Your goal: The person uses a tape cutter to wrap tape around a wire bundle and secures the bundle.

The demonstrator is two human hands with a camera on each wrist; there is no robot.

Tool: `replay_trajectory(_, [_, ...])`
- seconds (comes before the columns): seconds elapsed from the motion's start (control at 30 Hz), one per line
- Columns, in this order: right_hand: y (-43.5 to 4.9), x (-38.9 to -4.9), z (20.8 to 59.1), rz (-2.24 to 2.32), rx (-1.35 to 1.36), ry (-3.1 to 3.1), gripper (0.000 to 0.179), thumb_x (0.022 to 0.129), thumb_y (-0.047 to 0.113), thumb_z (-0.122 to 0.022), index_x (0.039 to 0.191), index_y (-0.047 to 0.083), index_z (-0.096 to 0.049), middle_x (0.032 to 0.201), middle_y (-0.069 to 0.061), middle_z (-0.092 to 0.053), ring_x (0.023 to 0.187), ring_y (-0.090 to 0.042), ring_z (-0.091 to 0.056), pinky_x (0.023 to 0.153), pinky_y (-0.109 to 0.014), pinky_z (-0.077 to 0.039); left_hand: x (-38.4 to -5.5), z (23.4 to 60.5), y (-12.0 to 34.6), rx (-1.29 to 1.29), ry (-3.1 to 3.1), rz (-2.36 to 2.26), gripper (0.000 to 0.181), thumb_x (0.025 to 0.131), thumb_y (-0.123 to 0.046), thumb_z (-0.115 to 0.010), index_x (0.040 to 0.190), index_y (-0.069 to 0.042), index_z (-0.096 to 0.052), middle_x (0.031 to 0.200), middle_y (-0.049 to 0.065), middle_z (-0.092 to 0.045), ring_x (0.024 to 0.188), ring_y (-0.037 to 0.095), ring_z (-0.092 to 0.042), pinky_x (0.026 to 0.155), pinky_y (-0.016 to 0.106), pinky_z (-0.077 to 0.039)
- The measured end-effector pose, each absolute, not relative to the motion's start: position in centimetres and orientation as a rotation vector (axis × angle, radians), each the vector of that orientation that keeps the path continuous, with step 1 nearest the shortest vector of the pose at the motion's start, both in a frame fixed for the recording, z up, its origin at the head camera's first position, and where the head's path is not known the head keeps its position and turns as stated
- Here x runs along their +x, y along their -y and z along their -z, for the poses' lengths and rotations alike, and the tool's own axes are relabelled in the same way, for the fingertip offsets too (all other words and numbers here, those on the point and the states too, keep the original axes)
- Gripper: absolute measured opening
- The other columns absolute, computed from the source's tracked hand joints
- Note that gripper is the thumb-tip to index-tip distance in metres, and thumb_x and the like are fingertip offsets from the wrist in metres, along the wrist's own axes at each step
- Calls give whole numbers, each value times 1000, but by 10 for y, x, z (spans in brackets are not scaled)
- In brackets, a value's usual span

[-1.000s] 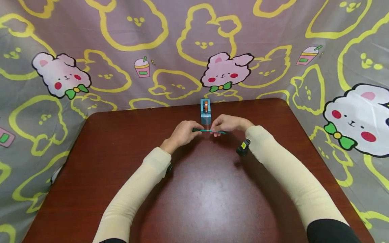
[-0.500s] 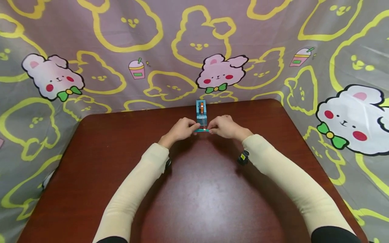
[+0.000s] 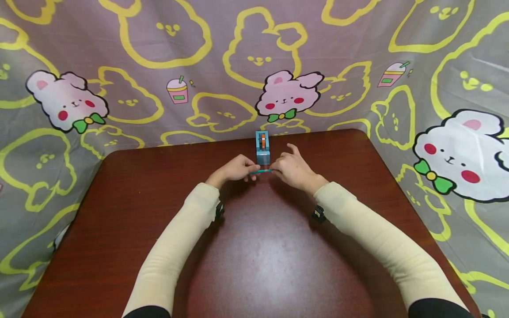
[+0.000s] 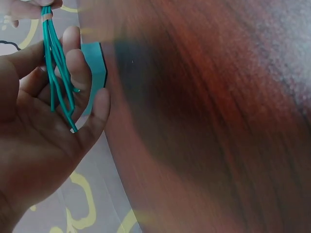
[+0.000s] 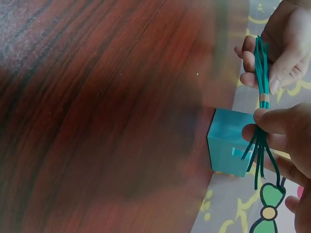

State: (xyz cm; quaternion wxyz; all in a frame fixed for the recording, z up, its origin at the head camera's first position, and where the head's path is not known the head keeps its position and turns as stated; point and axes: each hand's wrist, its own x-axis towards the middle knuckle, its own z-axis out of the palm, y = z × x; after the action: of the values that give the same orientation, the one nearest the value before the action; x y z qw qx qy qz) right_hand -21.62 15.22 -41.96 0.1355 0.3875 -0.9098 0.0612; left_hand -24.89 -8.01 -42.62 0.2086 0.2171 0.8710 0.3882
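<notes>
Several thin green wires [image 5: 262, 70] form a bundle, with a narrow tan band [image 5: 264, 98] round its middle. At one side of the bundle, my left hand [image 3: 237, 168] grips it between thumb and fingers; wire ends fan out over the palm in the left wrist view. My right hand [image 3: 295, 170] pinches the bundle with thumb and finger just beside the band, and loose ends spread below that pinch in the right wrist view. In the head view one right-hand finger points up and away. Right behind the bundle stands a blue tape dispenser [image 3: 263, 157] with an orange core.
The brown wooden table [image 3: 159, 212] reaches back to a patterned curtain [image 3: 222, 44], which also hangs along both sides. A small black wrist camera [image 3: 318, 213] sits under the right sleeve, another [image 3: 219, 211] under the left.
The head view has shifted slightly. My right hand has turned and lifted a finger, while its pinch stays on the wires. My left hand's lower fingers have spread beneath the bundle.
</notes>
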Motion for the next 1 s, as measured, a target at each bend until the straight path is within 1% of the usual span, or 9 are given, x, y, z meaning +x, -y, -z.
replay_trajectory(0.2, [-152, -216, 421, -207, 1099, 2646, 8, 90, 16, -78, 97, 15, -81, 88, 4, -76, 89, -22, -63, 110, -65, -21, -249, 426, 79, 638, -2423, -1098, 34, 105, -22, -57, 96, 5, -75, 84, 18, -71, 62, 24, -59, 55, 25, -41])
replay_trajectory(0.43, [-153, -219, 417, -548, 973, 2763, 10, 89, 13, -79, 99, 14, -81, 94, 2, -76, 94, -18, -67, 109, -65, -21, -247, 425, 78, 656, -2437, -1172, 26, 103, -15, -59, 100, 6, -74, 84, 20, -68, 54, 12, -50, 55, 25, -42])
replay_trajectory(0.5, [-153, -221, 415, -637, 950, 2797, 10, 90, 12, -77, 100, 14, -80, 94, 4, -76, 93, -17, -68, 109, -66, -21, -247, 425, 78, 656, -2446, -1194, 25, 103, -14, -60, 101, 7, -74, 84, 20, -68, 55, 11, -49, 55, 25, -43])
replay_trajectory(0.57, [-153, -223, 413, -722, 923, 2829, 9, 92, 13, -75, 100, 14, -80, 93, 5, -75, 88, -15, -68, 107, -62, -25, -245, 424, 77, 656, -2459, -1213, 24, 102, -13, -61, 102, 7, -74, 85, 21, -68, 55, 10, -49, 55, 24, -43])
replay_trajectory(0.67, [-152, -228, 410, -866, 849, 2860, 11, 94, 15, -71, 100, 12, -80, 93, 3, -75, 83, -15, -66, 98, -53, -35, -243, 424, 77, 653, -2485, -1229, 23, 102, -13, -62, 104, 7, -74, 87, 22, -68, 55, 11, -48, 54, 25, -42])
replay_trajectory(0.77, [-151, -234, 407, -1050, 741, 2877, 15, 96, 16, -67, 102, 7, -79, 95, -4, -75, 76, -17, -61, 81, -42, -44, -242, 425, 78, 655, -2515, -1246, 22, 101, -14, -63, 103, 4, -76, 89, 22, -70, 59, 13, -49, 56, 26, -41])
replay_trajectory(0.87, [-151, -242, 407, -1217, 615, 2902, 19, 98, 15, -64, 105, 2, -77, 97, -11, -74, 72, -20, -56, 68, -36, -45, -240, 427, 78, 659, -2542, -1272, 19, 100, -14, -65, 103, 1, -77, 93, 20, -72, 70, 15, -56, 63, 27, -44])
replay_trajectory(0.93, [-150, -247, 408, -1258, 542, 2943, 23, 99, 18, -63, 106, 1, -76, 96, -13, -73, 70, -20, -54, 65, -34, -44, -238, 428, 79, 656, -2552, -1296, 17, 99, -14, -67, 103, -2, -78, 96, 18, -74, 79, 20, -61, 68, 28, -46])
replay_trajectory(1.0, [-150, -251, 410, -1273, 505, 2996, 25, 100, 20, -62, 106, 0, -76, 91, -12, -73, 70, -19, -55, 64, -32, -43, -237, 430, 79, 660, -2558, -1315, 17, 98, -14, -68, 104, -2, -78, 98, 16, -74, 86, 25, -64, 71, 30, -48])
